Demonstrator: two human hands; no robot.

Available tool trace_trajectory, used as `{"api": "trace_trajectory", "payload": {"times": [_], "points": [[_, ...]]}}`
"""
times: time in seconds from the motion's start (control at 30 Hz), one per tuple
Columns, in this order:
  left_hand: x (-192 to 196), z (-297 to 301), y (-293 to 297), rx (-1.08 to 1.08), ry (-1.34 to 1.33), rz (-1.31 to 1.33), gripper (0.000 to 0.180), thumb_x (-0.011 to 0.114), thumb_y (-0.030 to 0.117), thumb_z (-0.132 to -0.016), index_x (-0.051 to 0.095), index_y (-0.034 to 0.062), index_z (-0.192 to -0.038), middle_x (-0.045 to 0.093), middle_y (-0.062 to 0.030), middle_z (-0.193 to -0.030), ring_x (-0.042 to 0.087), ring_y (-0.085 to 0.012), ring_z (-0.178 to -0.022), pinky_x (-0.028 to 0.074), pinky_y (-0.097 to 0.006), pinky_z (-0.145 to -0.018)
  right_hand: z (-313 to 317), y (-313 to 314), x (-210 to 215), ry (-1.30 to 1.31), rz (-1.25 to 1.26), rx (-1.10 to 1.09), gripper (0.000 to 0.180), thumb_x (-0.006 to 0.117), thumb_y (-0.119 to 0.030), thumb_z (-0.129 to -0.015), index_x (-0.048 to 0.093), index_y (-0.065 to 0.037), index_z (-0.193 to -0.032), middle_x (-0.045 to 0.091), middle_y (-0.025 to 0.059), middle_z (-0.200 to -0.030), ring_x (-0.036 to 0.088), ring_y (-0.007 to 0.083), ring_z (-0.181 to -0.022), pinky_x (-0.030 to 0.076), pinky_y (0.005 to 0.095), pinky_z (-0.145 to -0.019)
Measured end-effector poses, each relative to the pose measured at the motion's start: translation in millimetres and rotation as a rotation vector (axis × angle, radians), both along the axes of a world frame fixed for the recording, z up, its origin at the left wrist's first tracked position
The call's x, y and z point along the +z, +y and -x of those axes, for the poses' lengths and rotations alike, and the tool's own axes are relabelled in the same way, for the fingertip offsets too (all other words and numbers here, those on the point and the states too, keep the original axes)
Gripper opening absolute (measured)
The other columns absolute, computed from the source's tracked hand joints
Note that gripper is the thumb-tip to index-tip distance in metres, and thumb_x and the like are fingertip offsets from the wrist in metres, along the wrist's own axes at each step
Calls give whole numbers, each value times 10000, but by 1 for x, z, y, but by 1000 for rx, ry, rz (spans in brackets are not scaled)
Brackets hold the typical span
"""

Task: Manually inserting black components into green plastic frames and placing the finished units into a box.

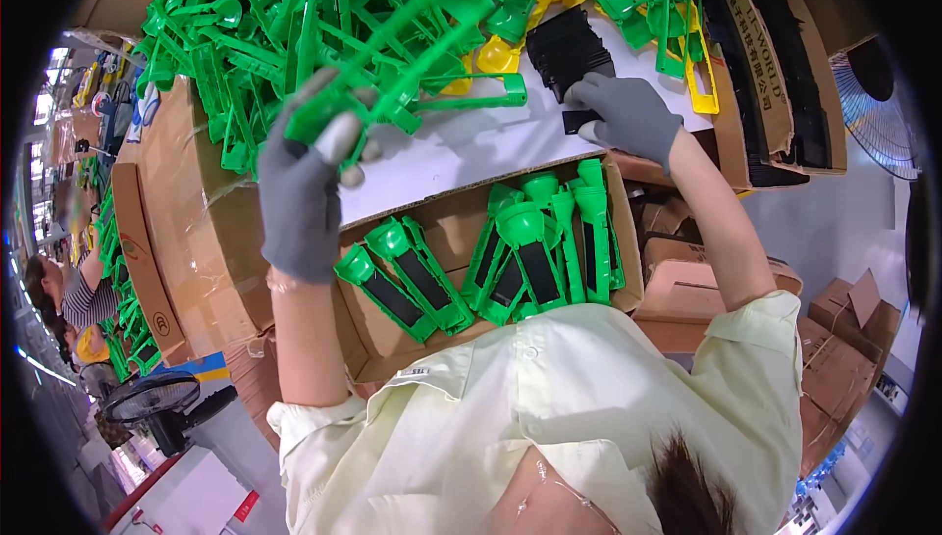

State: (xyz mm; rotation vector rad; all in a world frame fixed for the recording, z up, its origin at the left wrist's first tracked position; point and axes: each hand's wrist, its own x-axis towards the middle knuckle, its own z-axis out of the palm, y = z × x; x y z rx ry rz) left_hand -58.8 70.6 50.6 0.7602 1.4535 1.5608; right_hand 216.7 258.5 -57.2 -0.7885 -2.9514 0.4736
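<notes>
My left hand (299,196), in a grey glove, is closed round a green plastic flashlight-shaped shell (407,39) with a long open frame, slightly blurred. My right hand (633,121), also gloved in grey, pinches a flat black panel (579,121) at the near end of a stack of black panels (567,49). Both hands are over the white work surface (432,167). Below them, a cardboard box (446,344) holds several green shells (530,245) with black panels set in their handles.
A large heap of green shells (245,34) covers the far left, with yellow shells (500,54) among the green ones farther right. Cardboard cartons (177,211) stand at the left, and more boxes (834,358) at the right. A black fan (157,402) and another person (74,290) are at far left.
</notes>
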Motion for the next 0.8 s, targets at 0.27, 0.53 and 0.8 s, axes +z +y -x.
{"api": "trace_trajectory", "payload": {"times": [0.27, 0.53, 0.8], "points": [[-43, -33, -65, -63, -457, 156, 311, 581, 71, -876, 537, -60, -1155, 634, -180, -1053, 646, -198, -777, 493, -212, -551, 0, -37, 59, 563, 466, -422, 157, 621, -140, -839, 579, -49, -959, 588, 18, -695, 543, 103, -612, 420, 241, -546], [-56, -56, -70, -43, -507, 201, 379, 596, 117, -874, 519, -97, -1178, 631, -194, -1046, 650, -224, -846, 553, -233, -662, 5, -100, 98, 740, 784, -564, 218, 569, -101, -886, 539, -54, -1096, 621, 59, -749, 577, 59, -558, 400, 161, -430], [-54, -70, -73, -103, -595, 185, 358, 577, 56, -875, 511, -82, -1198, 626, -204, -1034, 668, -278, -842, 580, -292, -662, 30, -139, 80, 520, 877, -478, 180, 568, -73, -884, 538, -15, -1052, 586, 27, -672, 533, 38, -537, 390, 171, -463]]}}
